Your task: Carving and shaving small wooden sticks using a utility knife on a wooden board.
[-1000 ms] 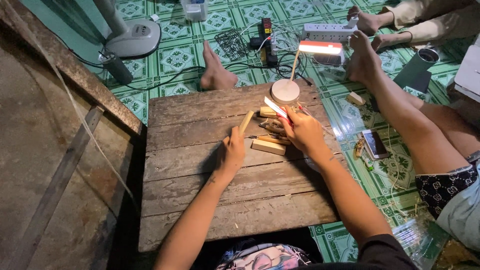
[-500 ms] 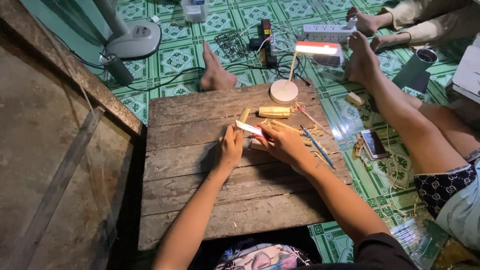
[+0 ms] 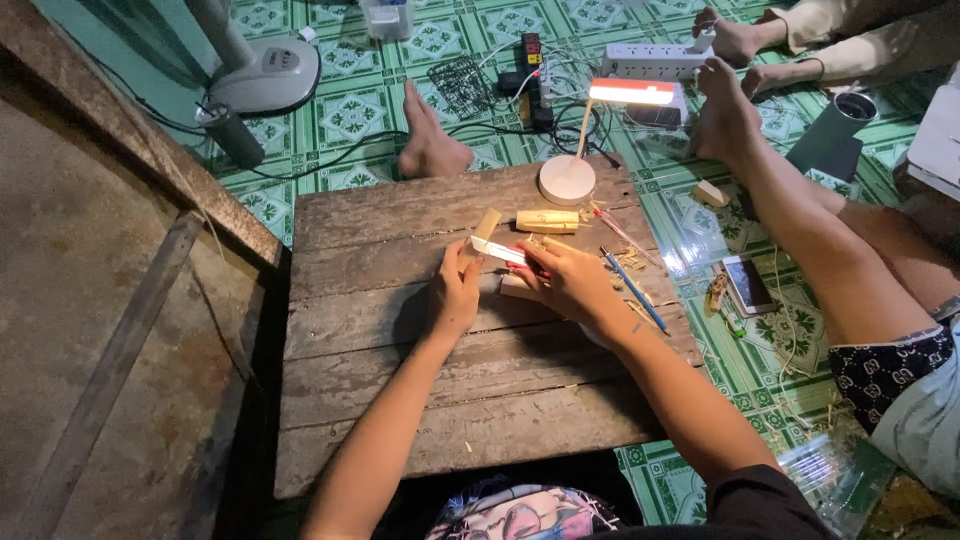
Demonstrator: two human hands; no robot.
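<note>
On the low wooden plank table [image 3: 400, 400], my left hand [image 3: 455, 295] presses down beside a small wooden piece [image 3: 518, 288] that lies between both hands. My right hand [image 3: 570, 282] grips a utility knife [image 3: 500, 251] with a red handle, its blade pointing left over the wooden piece. Two more pale wood pieces lie just beyond: a short block [image 3: 487, 223] and a longer carved one [image 3: 548, 220]. A blue pencil [image 3: 634, 290] lies to the right of my right hand, with wood shavings around it.
A small desk lamp [image 3: 580, 160] stands lit at the table's far edge. Another person's legs and feet [image 3: 790, 200] stretch along the right side; a bare foot [image 3: 430, 140] rests beyond the table. A fan base [image 3: 265, 75], power strips, cables and a phone [image 3: 748, 285] lie on the green tiled floor.
My right hand moved down and left with the knife, from above the wood pieces to the piece by my left hand. The blue pencil and carved piece now lie uncovered.
</note>
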